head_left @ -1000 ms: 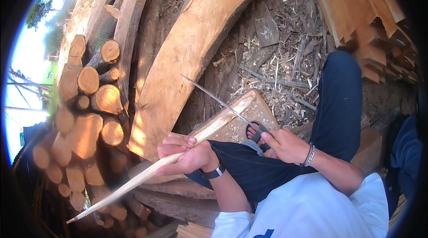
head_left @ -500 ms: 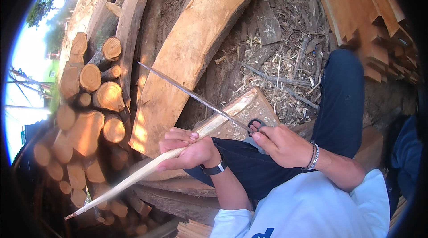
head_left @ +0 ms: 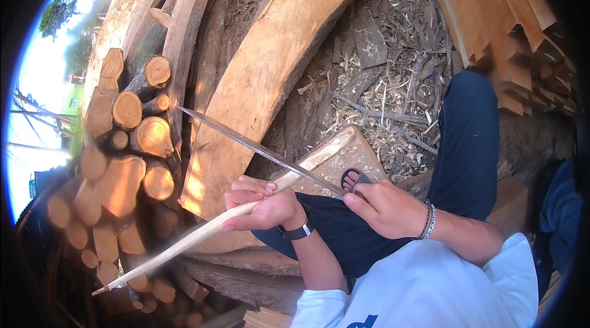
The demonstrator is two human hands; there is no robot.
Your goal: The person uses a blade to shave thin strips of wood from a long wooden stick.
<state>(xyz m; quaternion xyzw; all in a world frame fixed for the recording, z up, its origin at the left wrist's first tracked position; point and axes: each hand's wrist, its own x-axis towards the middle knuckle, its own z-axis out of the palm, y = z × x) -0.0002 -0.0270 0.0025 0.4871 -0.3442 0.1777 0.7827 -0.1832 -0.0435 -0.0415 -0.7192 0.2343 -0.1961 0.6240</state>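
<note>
My left hand is closed around the middle of a peeled, pale wooden stick. The stick runs slantwise, its thin dark-tipped end at the lower left and its thicker end over a flat-topped wood block. A machete is in my right hand, whose fingers wrap its handle and hide most of it. The long blade points up and to the left, crossing the stick just beyond my left hand. Whether the edge touches the wood, I cannot tell.
Cut logs are stacked at the left. A broad curved slab lies ahead, beside ground strewn with wood shavings. Sawn boards stand at the upper right. My sandalled foot is near the block.
The machete's tip has dropped a little and shifted left, and more of the blade's side shows. My left hand keeps its grip on the stick nearly unmoved.
</note>
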